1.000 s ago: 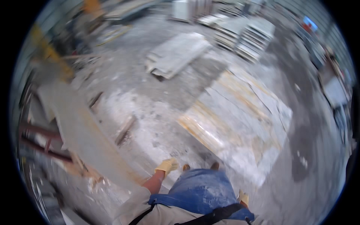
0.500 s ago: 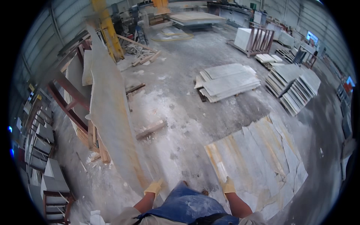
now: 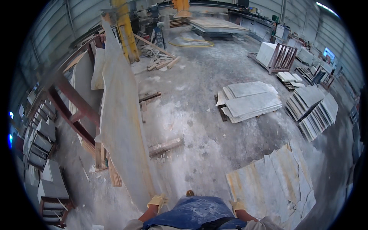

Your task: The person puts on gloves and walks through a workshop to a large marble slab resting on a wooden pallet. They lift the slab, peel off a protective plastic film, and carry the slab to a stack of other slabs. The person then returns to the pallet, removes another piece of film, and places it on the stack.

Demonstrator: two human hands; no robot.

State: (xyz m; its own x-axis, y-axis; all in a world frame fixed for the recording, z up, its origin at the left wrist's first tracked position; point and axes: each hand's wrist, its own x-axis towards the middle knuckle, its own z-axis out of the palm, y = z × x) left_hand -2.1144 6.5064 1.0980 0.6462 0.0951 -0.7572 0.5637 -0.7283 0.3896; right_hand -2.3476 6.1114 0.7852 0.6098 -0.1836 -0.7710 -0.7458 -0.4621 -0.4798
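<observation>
My left hand [image 3: 156,201], in a pale yellow work glove, is at the near end of a long grey-white stone slab [image 3: 122,111] with rusty streaks. It overlaps the slab's right edge; whether they touch I cannot tell. The fingers point inward, apart, with nothing seen in them. On the other side of my dusty blue apron [image 3: 193,210], my right hand [image 3: 238,206] wears a matching glove. Its fingers look loosely stretched and hold nothing visible. Just beyond it, broken stone slabs [image 3: 264,180] with ragged edges lie flat on the floor.
A dark red steel rack [image 3: 73,103] stands left of the upright slab. A timber block [image 3: 166,147] lies ahead on the dusty floor. Farther right are a low slab stack [image 3: 251,101] and leaning slabs [image 3: 312,109]. A yellow post [image 3: 126,34] rises at the far left.
The view has tilted up and swung left, so the surroundings sit lower and farther right. Both hands appear slightly lower. Neither hand has visibly picked up anything.
</observation>
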